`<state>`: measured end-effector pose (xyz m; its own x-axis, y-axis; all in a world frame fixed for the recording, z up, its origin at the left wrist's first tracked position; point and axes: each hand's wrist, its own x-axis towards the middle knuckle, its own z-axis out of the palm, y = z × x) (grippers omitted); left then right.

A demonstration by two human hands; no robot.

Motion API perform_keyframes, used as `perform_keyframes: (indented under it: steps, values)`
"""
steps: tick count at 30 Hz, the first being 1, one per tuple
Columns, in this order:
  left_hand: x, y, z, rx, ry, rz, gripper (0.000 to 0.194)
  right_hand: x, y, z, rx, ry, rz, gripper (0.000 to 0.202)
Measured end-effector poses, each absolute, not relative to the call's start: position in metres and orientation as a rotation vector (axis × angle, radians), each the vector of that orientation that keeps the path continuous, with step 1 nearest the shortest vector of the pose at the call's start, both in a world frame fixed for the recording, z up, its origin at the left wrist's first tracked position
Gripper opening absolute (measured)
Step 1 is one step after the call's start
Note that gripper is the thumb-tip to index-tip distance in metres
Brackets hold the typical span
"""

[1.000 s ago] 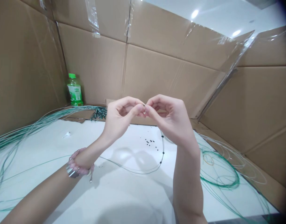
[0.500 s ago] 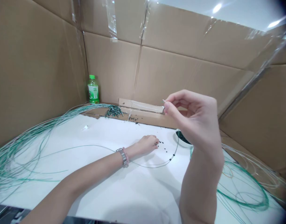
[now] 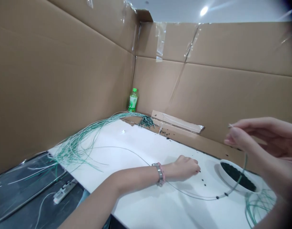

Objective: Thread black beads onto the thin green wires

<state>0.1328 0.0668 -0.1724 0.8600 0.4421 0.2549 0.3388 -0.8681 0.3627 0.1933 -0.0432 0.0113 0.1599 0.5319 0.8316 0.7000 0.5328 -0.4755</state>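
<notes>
My left hand [image 3: 184, 167], a metal watch and a pink bracelet at its wrist, rests on the white tabletop [image 3: 133, 144] with curled fingers beside a few small black pieces [image 3: 204, 182]. What its fingers hold, if anything, is hidden. Raised at the right, my right hand [image 3: 265, 143] pinches the end of a thin green wire [image 3: 243, 165] between thumb and forefinger. That wire curves down to the table, carries two black pieces [image 3: 221, 196], and runs under my left wrist. A white bowl [image 3: 222, 178] of dark pieces sits just left of my right hand.
Bundled green and white wires [image 3: 76, 146] spread over the table's left side. More coiled green wire [image 3: 252, 206] lies at the lower right. A green-capped bottle [image 3: 132, 101] stands in the corner of the cardboard walls [image 3: 88, 73]. A power strip [image 3: 64, 191] lies at lower left.
The view has swung left, so both hands and the table appear farther right. My left hand stays down by the black pieces, and my right hand still pinches the wire end.
</notes>
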Motion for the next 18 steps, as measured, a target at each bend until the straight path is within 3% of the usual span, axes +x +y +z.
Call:
perform_keyframes:
  steps: [5,10,13,18]
  values:
    - [0.118,0.077,-0.119,2.482,0.6,0.818,0.016,0.18,-0.05,0.016,-1.102,-1.547,-0.162,0.005]
    - [0.059,0.076,-0.035,2.144,0.494,1.192,0.03,0.169,-0.059,0.017,-1.08,-1.519,-0.176,0.008]
    - [0.019,0.058,-0.003,1.706,0.282,1.392,0.018,0.156,-0.061,0.014,-1.01,-1.448,-0.219,0.006]
    - [-0.002,0.023,0.009,1.564,0.056,1.345,0.003,0.136,-0.063,0.013,-0.926,-1.483,-0.293,0.01]
